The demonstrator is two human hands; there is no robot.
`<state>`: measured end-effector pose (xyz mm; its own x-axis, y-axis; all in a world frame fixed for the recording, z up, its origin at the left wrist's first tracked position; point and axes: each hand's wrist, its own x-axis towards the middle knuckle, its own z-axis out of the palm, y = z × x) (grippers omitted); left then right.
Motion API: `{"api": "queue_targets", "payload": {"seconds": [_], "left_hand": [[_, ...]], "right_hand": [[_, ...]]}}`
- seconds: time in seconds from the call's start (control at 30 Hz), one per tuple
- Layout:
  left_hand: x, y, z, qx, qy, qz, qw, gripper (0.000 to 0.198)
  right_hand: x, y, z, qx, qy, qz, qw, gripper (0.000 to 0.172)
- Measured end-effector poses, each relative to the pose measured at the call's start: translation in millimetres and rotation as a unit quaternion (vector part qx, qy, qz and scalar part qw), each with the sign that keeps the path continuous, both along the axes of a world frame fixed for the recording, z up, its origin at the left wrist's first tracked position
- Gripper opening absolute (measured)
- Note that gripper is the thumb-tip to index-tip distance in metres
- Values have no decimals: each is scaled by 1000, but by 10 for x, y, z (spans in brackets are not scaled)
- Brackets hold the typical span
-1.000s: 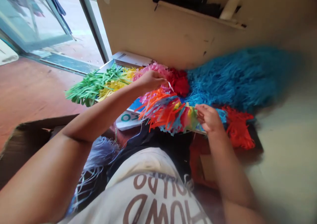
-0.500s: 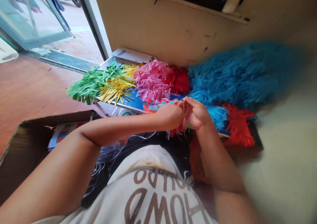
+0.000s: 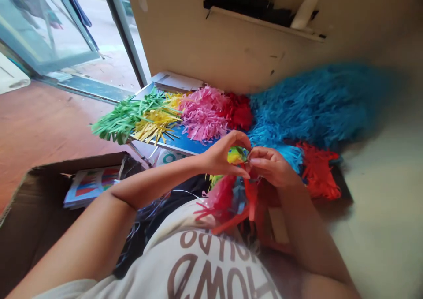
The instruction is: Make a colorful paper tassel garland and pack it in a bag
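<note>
My right hand (image 3: 272, 166) is closed, its thumb and fingertips pinching the top of a multicoloured bundle of paper fringe (image 3: 251, 197). Red, orange and blue-grey strips dangle from it in front of my shirt, and yellow and green strips show behind my left hand. My left hand (image 3: 226, 154) curves around the bundle's upper part, with thumb and fingers spread apart in a C shape. Its fingertips come close to the right hand's pinch. Any string at the pinch is too small to make out.
Piles of green (image 3: 124, 116), yellow (image 3: 157, 125), pink (image 3: 205, 113) and blue fringe (image 3: 313, 105) lie on a blue table (image 3: 194, 147) against the wall. Red fringe (image 3: 320, 171) sits at the right. An open cardboard box (image 3: 29, 202) holding printed booklets (image 3: 90, 186) stands at the left.
The left hand has opened from a closed grip into a spread curve. The fringe bundle has swung lower, towards my shirt, and the right hand has dropped slightly.
</note>
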<state>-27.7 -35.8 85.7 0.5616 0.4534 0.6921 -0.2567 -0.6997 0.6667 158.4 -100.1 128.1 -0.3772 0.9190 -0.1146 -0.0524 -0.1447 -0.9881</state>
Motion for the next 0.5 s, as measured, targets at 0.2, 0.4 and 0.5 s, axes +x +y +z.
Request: {"api": "queue_targets", "payload": {"seconds": [0.2,0.4,0.5], "left_hand": [[59,-173,-162,46,80,146,985,57],[25,-99,-132,168,227,286,916,58],[13,-151,-134,195,239,329,893,75]], "right_hand": [[65,-15,12,59,-36,-57,996,34],[56,37,31,113,-111,-94,983,33],[36,55,19,100,-104,-96,985,37]]}}
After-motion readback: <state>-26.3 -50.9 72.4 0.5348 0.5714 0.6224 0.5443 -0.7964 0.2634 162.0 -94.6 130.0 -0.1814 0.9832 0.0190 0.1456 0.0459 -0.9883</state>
